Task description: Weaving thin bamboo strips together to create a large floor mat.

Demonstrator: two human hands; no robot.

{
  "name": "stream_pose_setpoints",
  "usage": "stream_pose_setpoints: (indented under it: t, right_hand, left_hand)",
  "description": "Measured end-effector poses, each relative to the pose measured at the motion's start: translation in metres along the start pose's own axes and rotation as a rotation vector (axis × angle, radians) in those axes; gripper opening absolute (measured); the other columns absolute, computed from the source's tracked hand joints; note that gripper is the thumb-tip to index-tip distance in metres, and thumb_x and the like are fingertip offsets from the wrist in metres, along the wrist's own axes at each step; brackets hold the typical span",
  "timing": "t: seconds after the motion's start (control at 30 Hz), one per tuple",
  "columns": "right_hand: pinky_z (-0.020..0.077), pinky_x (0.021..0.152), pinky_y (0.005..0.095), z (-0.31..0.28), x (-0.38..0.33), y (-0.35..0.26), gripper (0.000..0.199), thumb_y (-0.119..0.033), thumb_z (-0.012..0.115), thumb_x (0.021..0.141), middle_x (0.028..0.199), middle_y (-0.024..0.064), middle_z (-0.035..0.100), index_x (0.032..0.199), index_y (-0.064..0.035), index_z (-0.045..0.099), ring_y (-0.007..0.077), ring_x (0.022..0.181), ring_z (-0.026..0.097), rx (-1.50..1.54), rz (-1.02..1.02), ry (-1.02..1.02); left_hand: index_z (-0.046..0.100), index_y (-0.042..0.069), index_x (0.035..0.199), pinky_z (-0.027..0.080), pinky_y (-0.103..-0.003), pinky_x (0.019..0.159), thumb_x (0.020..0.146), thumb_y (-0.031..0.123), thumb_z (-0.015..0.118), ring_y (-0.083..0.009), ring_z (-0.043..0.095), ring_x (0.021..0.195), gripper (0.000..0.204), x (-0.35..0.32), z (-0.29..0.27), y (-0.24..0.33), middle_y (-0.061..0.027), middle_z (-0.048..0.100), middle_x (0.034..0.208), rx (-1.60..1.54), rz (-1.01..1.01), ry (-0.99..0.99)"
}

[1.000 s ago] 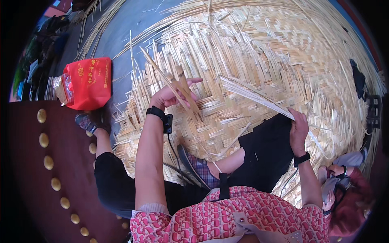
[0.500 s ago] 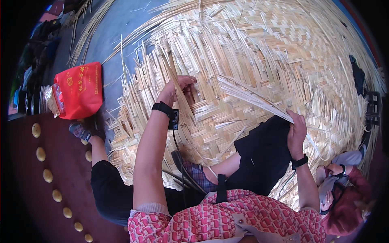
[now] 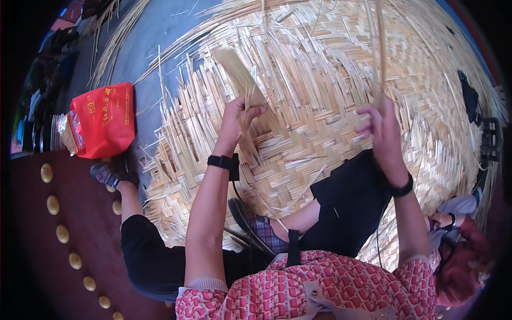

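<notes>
A large woven mat [image 3: 298, 144] of pale, flat reed strips lies beneath me, with a herringbone pattern and many loose strip ends along its left side. My left hand [image 3: 240, 120] pinches a group of reed strips [image 3: 237, 69] at the weave, lifted off the mat and smeared by motion. To the right, my right hand [image 3: 383, 130] is raised above the mat, gripping a few long thin reed strips [image 3: 380, 48] that stand up past the top of the picture. Its fingers are blurred and partly spread.
My bent leg and plaid shoe [image 3: 261, 229] rest on the mat. A red bag [image 3: 109, 122] stands at the left, beside more loose strips [image 3: 114, 45]. Another person [image 3: 464, 250] sits at the lower right. A dark plastic crate [image 3: 490, 141] sits on the right edge.
My right hand has swung its strips from pointing left over the mat to upright. My left hand has moved slightly down, and the strips it holds have shifted.
</notes>
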State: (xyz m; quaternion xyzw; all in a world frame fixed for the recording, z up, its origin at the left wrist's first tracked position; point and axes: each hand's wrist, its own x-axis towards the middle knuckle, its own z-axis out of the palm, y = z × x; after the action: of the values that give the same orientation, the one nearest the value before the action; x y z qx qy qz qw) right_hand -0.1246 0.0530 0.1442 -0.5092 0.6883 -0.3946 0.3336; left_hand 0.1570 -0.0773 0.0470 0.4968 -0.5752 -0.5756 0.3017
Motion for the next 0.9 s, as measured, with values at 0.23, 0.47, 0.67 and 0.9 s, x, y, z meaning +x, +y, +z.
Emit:
stream_pose_setpoints:
  t: [0.23,0.47,0.67,0.9]
  right_hand:
    - [0.0517,0.065,0.0278,0.126,0.101,0.014,0.013,-0.010,0.048,0.091,0.088,0.0079,0.061,0.096,-0.0035,0.057,0.0172,0.072,0.063,-0.001,-0.130,-0.646]
    - [0.0479,0.061,0.0352,0.123,0.107,-0.006,0.016,-0.021,0.061,0.083,0.067,0.0084,0.064,0.078,-0.0061,0.065,0.0217,0.065,0.063,-0.688,-0.197,-0.665]
    - [0.0483,0.063,0.0371,0.094,0.096,0.026,0.014,-0.023,0.066,0.078,0.069,0.0063,0.065,0.076,-0.0091,0.067,0.0234,0.068,0.065,-0.812,-0.109,-0.626]
    - [0.0492,0.072,0.0421,0.138,0.084,0.015,0.019,-0.022,0.069,0.074,0.081,0.0101,0.065,0.085,-0.0069,0.065,0.0303,0.083,0.063,-1.299,-0.535,-0.607]
  left_hand:
    - [0.061,0.005,0.120,0.050,-0.030,0.089,0.084,0.005,0.067,-0.0177,0.054,0.114,0.037,-0.020,0.008,0.010,-0.0078,0.048,0.136,-0.407,0.132,0.042]
    - [0.062,-0.003,0.114,0.056,-0.026,0.072,0.086,-0.004,0.057,-0.0155,0.065,0.086,0.029,-0.049,-0.005,-0.037,-0.0123,0.067,0.100,-0.621,0.099,0.709]
    - [0.069,0.000,0.098,0.048,-0.021,0.058,0.088,-0.006,0.050,-0.0074,0.055,0.064,0.022,-0.102,-0.036,-0.072,-0.0043,0.065,0.086,-0.494,-0.051,0.899]
    - [0.062,-0.001,0.087,0.056,-0.029,0.072,0.085,-0.010,0.046,-0.0151,0.057,0.072,0.019,-0.119,-0.069,-0.081,-0.0087,0.062,0.090,-0.709,0.017,0.860]
